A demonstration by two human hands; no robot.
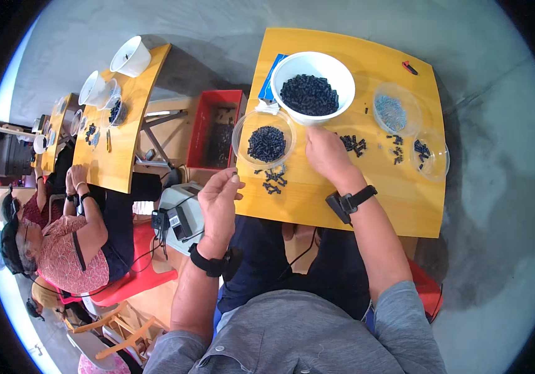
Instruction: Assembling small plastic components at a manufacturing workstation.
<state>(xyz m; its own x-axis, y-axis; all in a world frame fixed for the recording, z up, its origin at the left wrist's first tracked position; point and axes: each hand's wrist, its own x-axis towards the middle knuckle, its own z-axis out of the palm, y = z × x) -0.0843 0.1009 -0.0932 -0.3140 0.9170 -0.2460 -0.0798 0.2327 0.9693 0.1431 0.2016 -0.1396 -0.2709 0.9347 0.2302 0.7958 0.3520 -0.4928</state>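
Head view shows my right hand (326, 153) resting loosely curled on the yellow table (404, 199), just below the white bowl (336, 65) heaped with small black parts, holding nothing I can see. My left hand (219, 198), lifted off the near left edge, has its grip pinched narrow; anything between the fingertips is too small to tell. A clear dish (242, 128) holds more black parts, loose black parts (272, 179) lie between my hands, and grey floor (498, 249) spreads open to the right.

Your left hand (219, 201) is raised, fingertips pinched together; your right hand (325, 151) reaches forward, palm down, fingers curled.
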